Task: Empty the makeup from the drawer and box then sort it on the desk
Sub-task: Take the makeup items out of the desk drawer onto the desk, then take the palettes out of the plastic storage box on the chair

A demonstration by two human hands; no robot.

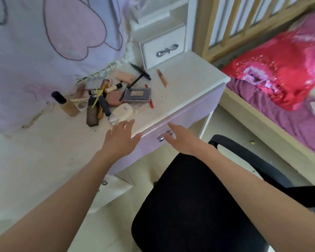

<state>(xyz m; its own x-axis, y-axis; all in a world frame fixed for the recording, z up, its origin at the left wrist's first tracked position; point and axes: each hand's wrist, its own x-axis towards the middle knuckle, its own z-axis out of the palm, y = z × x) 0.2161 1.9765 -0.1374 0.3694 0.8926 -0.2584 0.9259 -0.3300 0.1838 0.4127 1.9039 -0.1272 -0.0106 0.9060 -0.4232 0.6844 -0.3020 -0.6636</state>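
Note:
A heap of makeup (107, 95) lies on the white desk (185, 88): a foundation bottle (66, 104), a grey palette (137, 95), a clear perfume bottle (120, 113), pencils and brushes. A peach pencil (162, 78) lies apart to the right. My left hand (121, 138) hovers flat over the desk's front edge, fingers spread, holding nothing. My right hand (178, 139) reaches to the silver handle (165, 135) of the lilac drawer (180, 122), which is closed; its fingers are at the handle, grip unclear.
A small white drawer unit (162, 46) with a bow handle stands at the back of the desk. A black office chair (195, 202) is below my arms. A bed with a red quilt (284, 70) lies to the right. A lilac cloth (44, 42) hangs at left.

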